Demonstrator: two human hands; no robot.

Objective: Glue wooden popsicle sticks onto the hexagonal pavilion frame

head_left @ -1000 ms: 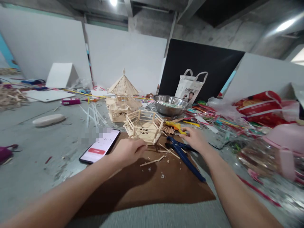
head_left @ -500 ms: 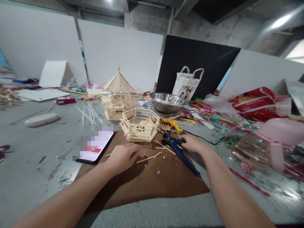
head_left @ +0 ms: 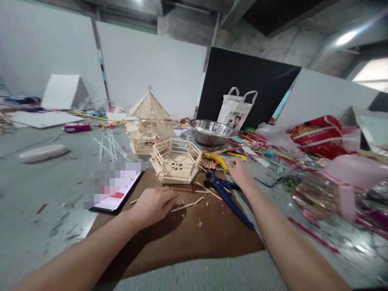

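Note:
My left hand (head_left: 153, 204) lies palm down on the brown mat (head_left: 194, 238), fingers loosely flat, holding nothing. Loose wooden sticks (head_left: 188, 205) lie just right of its fingertips. A hexagonal stick frame (head_left: 176, 161) stands at the mat's far edge. My right hand (head_left: 241, 173) stretches forward with fingers apart, its tips close to the yellow glue gun (head_left: 216, 159). The blue pliers (head_left: 228, 194) lie on the mat under and beside that hand.
A stick pagoda (head_left: 148, 121) stands behind the frame, with a steel bowl (head_left: 212, 132) to its right. A phone (head_left: 117, 190) lies left of the mat. Coloured sticks, a red packet (head_left: 318, 135) and a clear jar (head_left: 318, 196) crowd the right side.
My right hand has left the blue pliers' handle and moved up towards the yellow glue gun. My left hand has stayed on the mat by the sticks.

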